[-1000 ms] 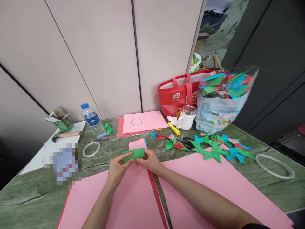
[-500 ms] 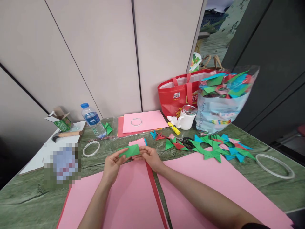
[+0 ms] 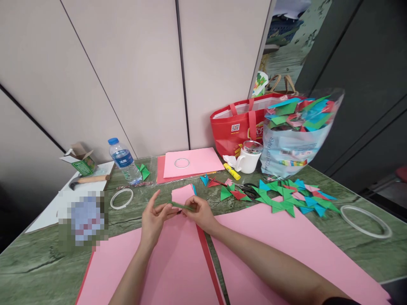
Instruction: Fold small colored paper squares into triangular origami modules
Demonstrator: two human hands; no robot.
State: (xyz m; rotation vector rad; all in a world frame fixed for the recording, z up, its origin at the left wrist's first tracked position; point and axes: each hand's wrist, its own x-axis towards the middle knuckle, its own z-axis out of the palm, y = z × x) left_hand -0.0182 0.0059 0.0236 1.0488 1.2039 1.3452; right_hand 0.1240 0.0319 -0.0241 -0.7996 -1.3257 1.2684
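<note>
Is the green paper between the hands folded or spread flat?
Likely folded: the green paper shows only as a thin strip pinched between left hand and right hand; possibly edge-on.

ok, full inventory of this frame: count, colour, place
green paper: 1, green, between both hands
big sheets: 2, pink, table front
red strip: 1, red, between big sheets
small sheets: few, pink, beyond hands
back sheet: 1, pink, by wall
folded triangles: many, mixed colours, right of centre
plastic bag: 1, clear, right rear
tote bag: 1, red, rear
mug: 1, white, beside tote bag
glue stick: 1, yellow, beside mug
scissors: 1, black, among triangles
bottle: 1, clear, left rear
tape rings: 3, white, left, rear, right
box: 1, green, left rear
hammer: 1, wooden handle, left
table: 1, green, underneath
left hand: 1, pinching green paper
right hand: 1, pinching green paper
</note>
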